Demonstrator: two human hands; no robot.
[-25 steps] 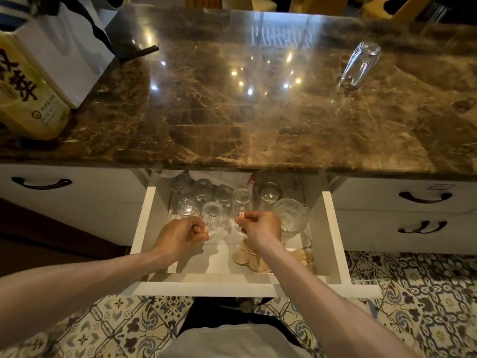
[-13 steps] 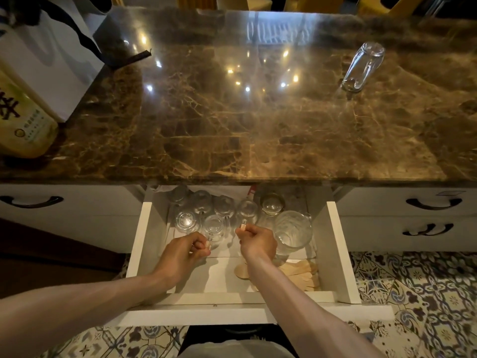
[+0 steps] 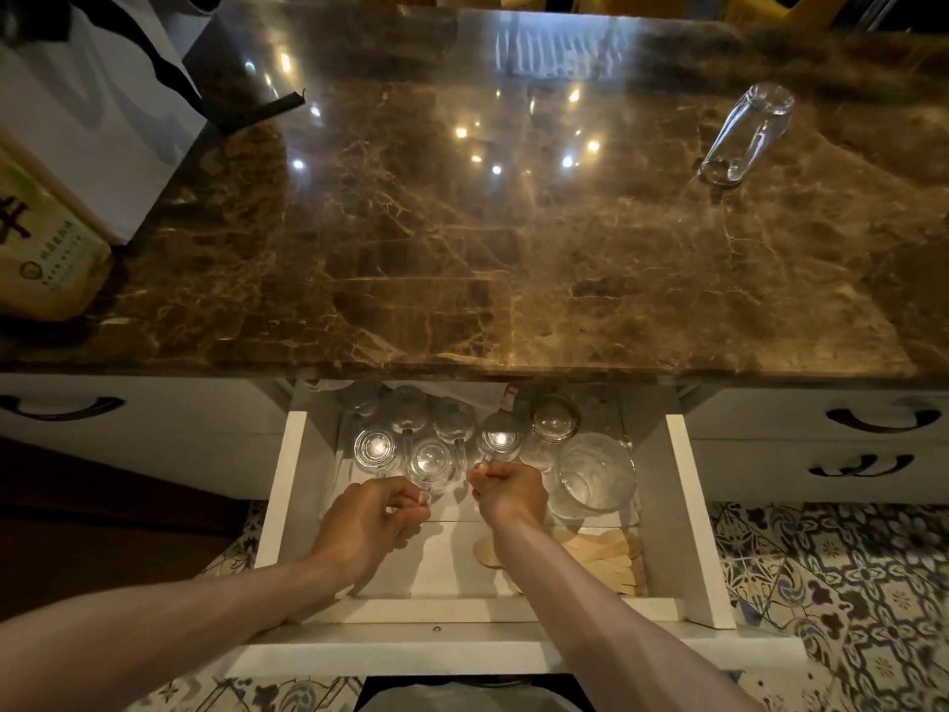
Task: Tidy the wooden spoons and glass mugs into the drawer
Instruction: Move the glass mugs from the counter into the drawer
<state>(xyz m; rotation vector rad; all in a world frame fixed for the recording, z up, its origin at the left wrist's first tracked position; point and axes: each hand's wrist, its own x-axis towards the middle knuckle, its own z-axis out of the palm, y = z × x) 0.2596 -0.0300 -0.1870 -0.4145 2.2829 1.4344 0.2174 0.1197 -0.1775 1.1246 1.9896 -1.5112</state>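
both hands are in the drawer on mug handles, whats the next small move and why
Probably let go of both handles and withdraw. The left hand pinches the handle of one glass mug, the right hand another mug's; both mugs look upright in the drawer, while one glass lies on the countertop.

The scene is dim and warm-toned. Small ceiling lights reflect as bright spots on the polished counter (image 3: 462, 238), with a pale window glare near its far edge. The open drawer (image 3: 287, 485) is brightest, its white walls nearly washed out; the arms cast soft shadows on its floor. Wide-angle distortion bows the edges, and the corners look soft.
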